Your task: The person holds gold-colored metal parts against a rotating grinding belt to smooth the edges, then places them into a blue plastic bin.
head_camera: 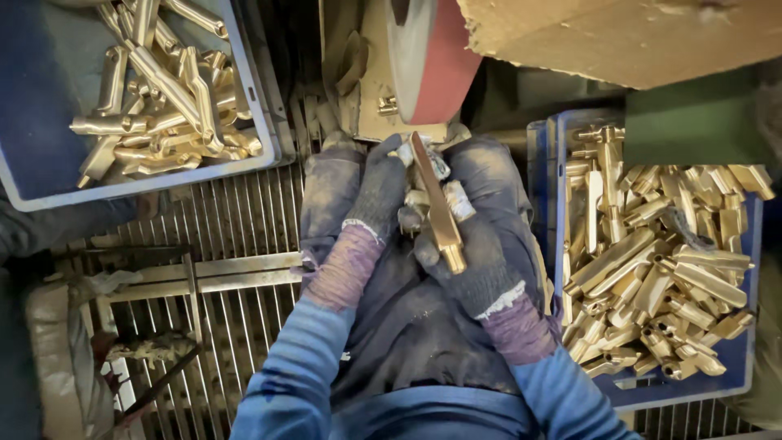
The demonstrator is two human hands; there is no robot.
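I hold a long brass part [437, 204] in both of my hands, right in front of me and over my lap. Its top end points up at the big wheel [423, 57] with the red side, and I cannot tell if it touches the wheel. My right hand [468, 261] is shut tight around the lower end of the brass part, and the round tip sticks out toward me. My left hand [379, 191] is curled around the upper end, close under the wheel. Both of my hands have dark gloves on, with purple cuffs and blue sleeves behind them. On my right side stands a blue crate [737, 358] full of the same kind of brass parts, all in a heap. On my left side, farther up, is another blue crate [49, 98] with fewer brass parts in it. That one sits on a metal grate [236, 244] made of thin bars.
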